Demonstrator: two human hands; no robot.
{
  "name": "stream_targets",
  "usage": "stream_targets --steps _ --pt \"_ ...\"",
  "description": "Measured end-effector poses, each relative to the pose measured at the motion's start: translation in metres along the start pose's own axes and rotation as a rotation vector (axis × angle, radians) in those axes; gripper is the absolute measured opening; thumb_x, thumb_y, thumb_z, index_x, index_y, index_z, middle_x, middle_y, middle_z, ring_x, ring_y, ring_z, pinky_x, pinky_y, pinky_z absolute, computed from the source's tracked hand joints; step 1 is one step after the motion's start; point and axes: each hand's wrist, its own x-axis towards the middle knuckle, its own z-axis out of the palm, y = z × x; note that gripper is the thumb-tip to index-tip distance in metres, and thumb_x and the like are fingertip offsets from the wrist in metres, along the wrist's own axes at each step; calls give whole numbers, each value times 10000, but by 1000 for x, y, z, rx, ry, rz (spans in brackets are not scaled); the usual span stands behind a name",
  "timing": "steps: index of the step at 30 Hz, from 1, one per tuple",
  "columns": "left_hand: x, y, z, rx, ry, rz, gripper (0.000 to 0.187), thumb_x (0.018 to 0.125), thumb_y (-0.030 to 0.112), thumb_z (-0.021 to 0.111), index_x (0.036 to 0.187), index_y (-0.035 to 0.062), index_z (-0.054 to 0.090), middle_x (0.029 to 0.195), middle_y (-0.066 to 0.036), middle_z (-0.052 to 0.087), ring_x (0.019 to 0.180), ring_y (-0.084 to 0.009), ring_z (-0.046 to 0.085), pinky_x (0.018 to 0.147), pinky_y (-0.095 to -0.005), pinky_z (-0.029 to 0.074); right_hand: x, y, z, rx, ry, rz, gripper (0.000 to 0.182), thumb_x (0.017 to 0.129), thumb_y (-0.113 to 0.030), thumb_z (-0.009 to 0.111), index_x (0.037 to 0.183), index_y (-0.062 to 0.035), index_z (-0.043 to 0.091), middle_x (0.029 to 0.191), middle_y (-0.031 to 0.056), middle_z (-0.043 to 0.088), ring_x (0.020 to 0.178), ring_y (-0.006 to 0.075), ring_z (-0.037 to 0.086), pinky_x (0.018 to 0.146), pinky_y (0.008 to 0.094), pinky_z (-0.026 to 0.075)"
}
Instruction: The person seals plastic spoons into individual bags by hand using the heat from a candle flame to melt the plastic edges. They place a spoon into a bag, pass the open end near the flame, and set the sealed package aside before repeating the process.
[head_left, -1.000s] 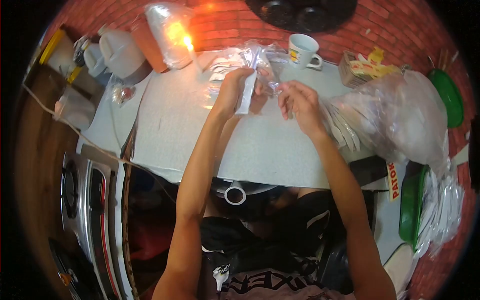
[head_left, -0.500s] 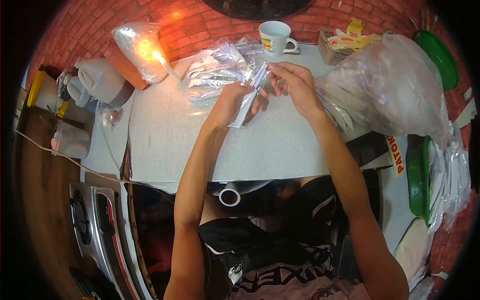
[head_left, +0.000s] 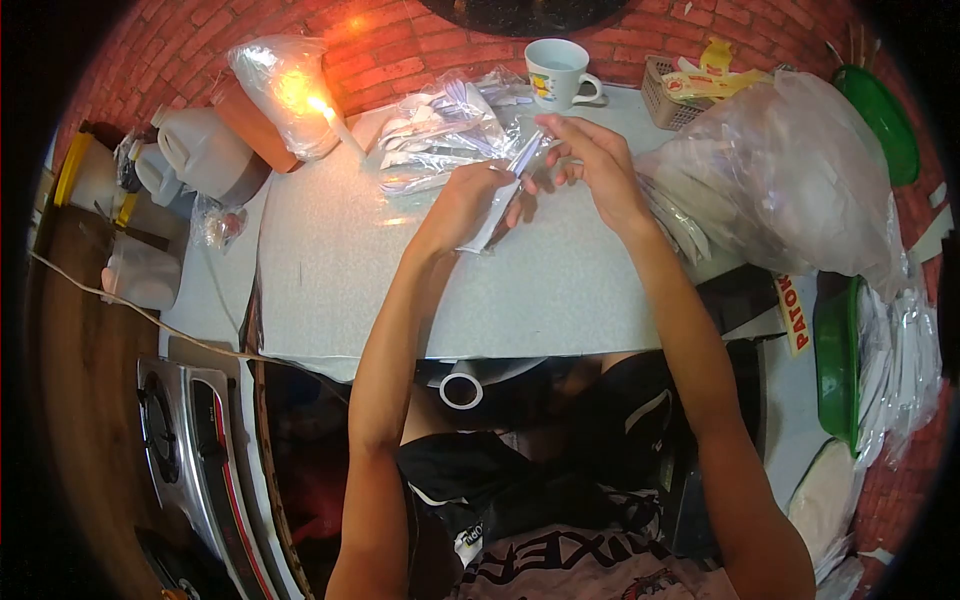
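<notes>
Over the pale tabletop (head_left: pixel 330 290), my left hand (head_left: pixel 468 203) is closed round a clear plastic packet (head_left: pixel 490 218) with white and bluish-purple pieces inside. The packet slants up to the right. My right hand (head_left: pixel 592 160) is at its upper end, thumb and index finger pinched on the plastic edge. Just beyond my left hand lies a pile of similar clear packets (head_left: pixel 430 140). A lit candle (head_left: pixel 345 135) stands tilted left of the pile. Behind my right hand is a white mug (head_left: pixel 556 80) with a printed picture.
A large clear bag (head_left: pixel 780 180) of packets sits at the right, with a small basket (head_left: pixel 672 95) behind it. Jugs (head_left: pixel 215 155) and a plastic-wrapped container (head_left: pixel 290 90) stand at the left. Below them are a cable (head_left: pixel 150 322) and a gas stove (head_left: pixel 200 430).
The view has shifted slightly. Both hands stay around the same packet, and my right fingers have moved a little along its upper end.
</notes>
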Motion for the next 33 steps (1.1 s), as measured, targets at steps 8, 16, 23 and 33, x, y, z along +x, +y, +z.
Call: stream_targets --steps 8,16,23,33 --pt "-1 3 1 83 -1 -35 397 964 288 474 983 -47 685 629 -124 595 563 -192 547 471 -301 403 3 7 -4 -38 21 -12 374 1018 -313 639 1223 -8 707 1038 25 670 852 80 584 656 223 479" --pt "2 -7 -1 66 -18 37 402 974 262 455 970 -62 693 620 -123 602 509 -188 521 476 -293 403 2 6 -2 19 59 0 296 988 -269 687 1132 -18 750 908 5 693 800 64 598 649 210 483" --pt "-2 2 2 132 -30 -14 391 967 216 443 961 -77 702 622 -116 608 534 -184 537 527 -291 425 1 6 -4 -43 -10 33 297 1015 -255 639 1161 -19 744 992 12 707 857 77 587 710 226 459" --pt "-1 -1 -1 144 -76 -30 342 946 195 487 978 -71 700 688 -124 631 609 -180 581 655 -302 450 3 9 -9 -141 -135 63 357 988 -336 676 1155 -30 757 994 19 740 820 59 601 702 220 470"
